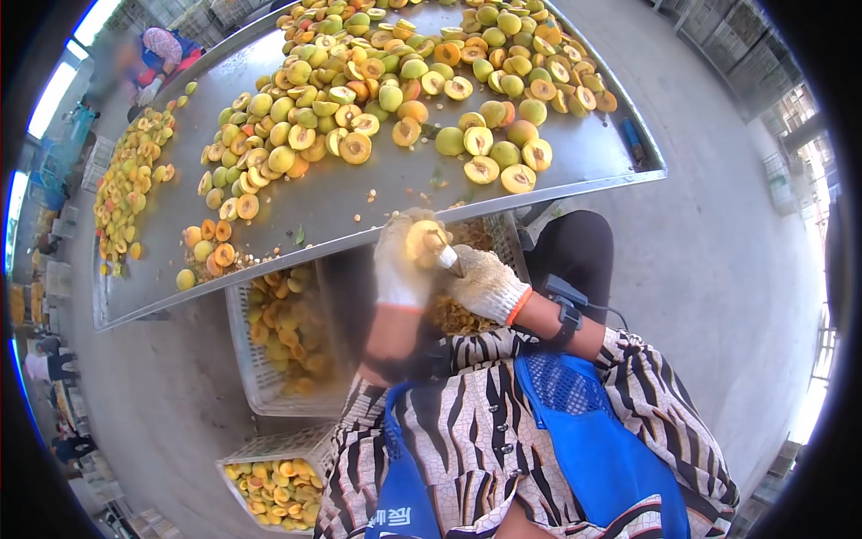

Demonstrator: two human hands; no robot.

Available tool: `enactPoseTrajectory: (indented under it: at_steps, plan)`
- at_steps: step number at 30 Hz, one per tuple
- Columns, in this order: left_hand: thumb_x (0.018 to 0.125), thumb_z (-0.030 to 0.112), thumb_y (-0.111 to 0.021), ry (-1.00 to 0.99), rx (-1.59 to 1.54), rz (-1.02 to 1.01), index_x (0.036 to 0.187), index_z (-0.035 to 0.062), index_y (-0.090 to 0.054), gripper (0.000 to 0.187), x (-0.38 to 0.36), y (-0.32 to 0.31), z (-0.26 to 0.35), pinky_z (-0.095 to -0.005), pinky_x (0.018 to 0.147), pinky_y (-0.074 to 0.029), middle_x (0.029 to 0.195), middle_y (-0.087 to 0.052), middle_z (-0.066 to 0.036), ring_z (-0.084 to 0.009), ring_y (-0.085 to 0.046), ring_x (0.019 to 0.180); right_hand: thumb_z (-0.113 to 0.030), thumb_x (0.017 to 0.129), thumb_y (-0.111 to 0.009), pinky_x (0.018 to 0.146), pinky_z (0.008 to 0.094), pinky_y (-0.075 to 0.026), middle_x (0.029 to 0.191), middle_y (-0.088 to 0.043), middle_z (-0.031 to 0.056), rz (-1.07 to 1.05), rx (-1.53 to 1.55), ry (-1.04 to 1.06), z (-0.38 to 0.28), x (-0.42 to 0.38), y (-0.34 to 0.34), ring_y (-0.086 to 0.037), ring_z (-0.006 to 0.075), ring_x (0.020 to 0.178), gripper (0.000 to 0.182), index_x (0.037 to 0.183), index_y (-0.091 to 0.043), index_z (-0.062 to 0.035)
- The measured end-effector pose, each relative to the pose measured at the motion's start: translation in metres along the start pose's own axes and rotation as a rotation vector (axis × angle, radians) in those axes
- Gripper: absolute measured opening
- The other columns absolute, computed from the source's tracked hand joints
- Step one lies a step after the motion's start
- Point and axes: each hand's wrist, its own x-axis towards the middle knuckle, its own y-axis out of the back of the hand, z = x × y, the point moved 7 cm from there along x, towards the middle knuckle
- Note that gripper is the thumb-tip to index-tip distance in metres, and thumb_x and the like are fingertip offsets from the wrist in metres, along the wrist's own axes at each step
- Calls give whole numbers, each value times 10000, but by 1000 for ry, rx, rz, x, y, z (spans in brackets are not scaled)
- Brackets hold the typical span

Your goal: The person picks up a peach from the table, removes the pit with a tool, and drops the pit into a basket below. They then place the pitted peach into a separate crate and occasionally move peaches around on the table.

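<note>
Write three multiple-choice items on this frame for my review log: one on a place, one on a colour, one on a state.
1. Where is the crate that holds fruit halves?
A. On top of the table
B. Below the table's near edge
C. On the person's lap

2. What colour are the gloves?
A. White
B. Black
C. Green

3. What is the state of the fruit in the left hand?
A. Whole and unpeeled
B. Cut, with a tool against it
C. Lying loose on the table

Answers: 1 B, the crate sits under the near edge of the table. 2 A, both hands wear white knit gloves. 3 B, the fruit shows yellow cut flesh, and the right hand holds a metal tool to it.
</note>
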Motion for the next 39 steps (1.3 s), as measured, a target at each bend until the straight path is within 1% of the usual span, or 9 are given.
enactPoseTrajectory:
  at_steps: [18, 21, 24, 26, 28, 30, 32, 35, 39]
  plan:
    - [988, 257, -556, -117, 117, 54, 933, -19, -636, 292, -18, 1, -2, -416, 622, -602, 841, -681, -173, -294, -686, 713, -238, 875, -636, 826, 431, -505, 972, -670, 215, -141, 80, 130, 6, -11, -29, -643, 368, 893, 290, 1096, -632, -51]
    - [994, 284, -552, -152, 198, -31, 942, -38, -649, 340, -9, 11, -8, -375, 609, -588, 835, -692, -171, -266, -686, 695, -252, 898, -573, 793, 404, -515, 958, -683, 184, -519, 336, -260, -4, -32, -29, -662, 330, 874, 289, 1068, -627, -25]
    - [991, 305, -567, -165, 320, -78, 948, -52, -660, 371, -6, 11, -7, -279, 593, -553, 816, -703, -161, -208, -675, 644, -278, 887, -603, 656, 346, -519, 848, -676, 99, -152, 20, 173, -2, -15, -35, -656, 225, 726, 285, 1026, -626, -30]
    - [988, 309, -568, -70, 247, -148, 953, -46, -662, 369, -15, -2, -5, -270, 607, -551, 813, -704, -159, -200, -671, 643, -282, 893, -614, 579, 314, -488, 783, -638, 45, -383, 159, -112, 6, -21, -35, -619, 157, 655, 260, 1004, -629, -47]
    - [1016, 356, -489, -524, 849, -261, 977, -54, -647, 442, -11, 3, -1, -309, 665, -558, 843, -693, -158, -230, -670, 691, -285, 905, -615, 530, 297, -465, 735, -605, 8, -534, 394, -188, 9, -30, -42, -589, 117, 609, 238, 988, -627, -62]
    - [1011, 374, -492, -504, 818, -289, 986, -47, -643, 448, -7, 14, -11, -317, 662, -551, 826, -684, -145, -225, -665, 695, -278, 927, -600, 512, 294, -450, 714, -580, -11, -670, 771, -139, 32, -31, -58, -569, 104, 594, 212, 983, -618, -74]
    - [972, 362, -579, -14, 157, -225, 980, -25, -650, 394, -16, 1, -17, -291, 596, -533, 761, -675, -120, -188, -657, 657, -251, 955, -571, 499, 290, -440, 712, -560, -25, -939, 1225, -327, 40, -38, -69, -557, 93, 593, 176, 990, -605, -82]
    - [952, 384, -607, 173, -14, -225, 987, -17, -641, 405, -13, 13, -34, -296, 590, -526, 771, -665, -112, -189, -661, 691, -188, 956, -609, 410, 268, -384, 702, -528, -15, -1068, 1415, -503, 53, -42, -78, -511, 88, 525, 144, 1032, -591, -67]
    - [935, 324, -636, -27, 36, -158, 980, 20, -639, 307, -9, 19, -38, -292, 617, -536, 820, -677, -97, -188, -661, 721, -152, 1021, -397, 511, 283, -452, 780, -560, -10, -1132, 1335, -346, 54, -38, -65, -563, 97, 646, 197, 1004, -581, -86]
